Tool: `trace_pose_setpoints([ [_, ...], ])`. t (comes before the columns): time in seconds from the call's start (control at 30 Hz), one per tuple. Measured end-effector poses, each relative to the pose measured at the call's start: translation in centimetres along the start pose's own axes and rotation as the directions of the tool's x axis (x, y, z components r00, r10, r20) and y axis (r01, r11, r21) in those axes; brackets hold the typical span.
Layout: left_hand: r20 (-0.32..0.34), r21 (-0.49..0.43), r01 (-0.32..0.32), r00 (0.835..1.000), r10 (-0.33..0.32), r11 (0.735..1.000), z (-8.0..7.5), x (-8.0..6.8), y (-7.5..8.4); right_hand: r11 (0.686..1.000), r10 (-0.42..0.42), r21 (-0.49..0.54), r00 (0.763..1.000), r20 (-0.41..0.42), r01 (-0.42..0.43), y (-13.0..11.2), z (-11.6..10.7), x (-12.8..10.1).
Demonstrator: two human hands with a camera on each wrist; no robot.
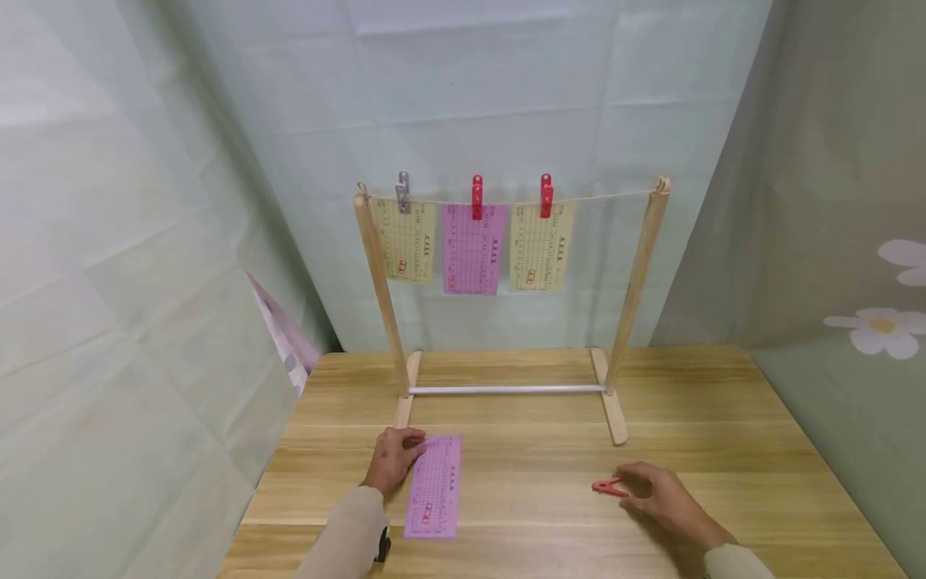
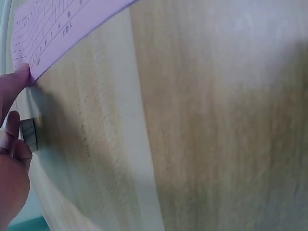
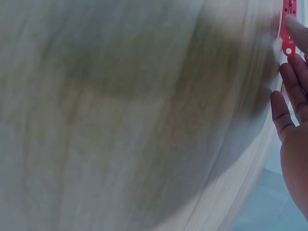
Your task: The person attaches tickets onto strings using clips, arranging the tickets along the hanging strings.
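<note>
While the wooden rack [image 1: 506, 322] stands far back on the table [image 1: 723, 402], the purple card [image 1: 434, 486] lies flat near its foot. Left hand [image 1: 391, 460] presses the card's top corner with loose fingers. Right hand [image 1: 661, 494] touches the red peg [image 1: 608, 486]; pinch it firmly before lifting.

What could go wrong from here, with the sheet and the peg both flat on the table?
1. The purple sheet lies flat on the table; the left hand touches only its top corner, so lifting it there could crease or slide it.
2. The red peg lies at the right hand's fingertips, apparently not yet gripped; it might skid away.
3. The string is thin; pegging one-handed could tip the rack.
</note>
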State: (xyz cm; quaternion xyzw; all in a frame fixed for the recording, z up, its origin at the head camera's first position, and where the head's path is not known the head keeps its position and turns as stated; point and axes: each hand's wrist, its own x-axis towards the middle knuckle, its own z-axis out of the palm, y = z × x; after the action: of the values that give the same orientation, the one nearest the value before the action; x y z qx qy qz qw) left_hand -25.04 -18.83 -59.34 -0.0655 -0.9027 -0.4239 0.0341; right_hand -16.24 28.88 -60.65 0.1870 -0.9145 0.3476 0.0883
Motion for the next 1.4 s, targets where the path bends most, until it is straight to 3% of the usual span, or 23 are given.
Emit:
trace_pose_setpoints([
  [0.1,-0.013,-0.011,0.008,1.000,-0.008,1.000,0.2,-0.1,0.1,1.000,-0.016,-0.005,1.000,0.002,0.016,0.1,-0.1,-0.1],
  [0.37,-0.023,-0.064,-0.050,0.999,0.048,0.997,0.3,-0.1,0.7,1.000,-0.012,0.012,1.000,0.022,0.012,0.1,-0.3,-0.1],
  [0.67,-0.026,-0.179,-0.007,1.000,0.003,0.984,0.2,0.3,1.7,0.994,0.087,0.059,0.994,0.068,-0.091,-0.5,-0.4,0.4],
  [0.83,-0.023,-0.220,0.006,1.000,-0.011,0.975,0.2,0.4,1.9,0.996,0.029,0.081,0.999,0.040,-0.032,-0.7,-0.4,0.6],
  [1.17,0.007,-0.168,-0.056,0.998,0.058,0.984,-0.3,0.5,2.9,0.974,0.063,0.214,0.995,0.081,-0.079,-1.8,-0.9,1.2],
  [1.4,0.029,-0.157,-0.108,0.993,0.113,0.982,-0.2,0.8,4.2,0.972,0.047,0.226,0.997,0.058,-0.059,-2.2,-1.3,1.8],
])
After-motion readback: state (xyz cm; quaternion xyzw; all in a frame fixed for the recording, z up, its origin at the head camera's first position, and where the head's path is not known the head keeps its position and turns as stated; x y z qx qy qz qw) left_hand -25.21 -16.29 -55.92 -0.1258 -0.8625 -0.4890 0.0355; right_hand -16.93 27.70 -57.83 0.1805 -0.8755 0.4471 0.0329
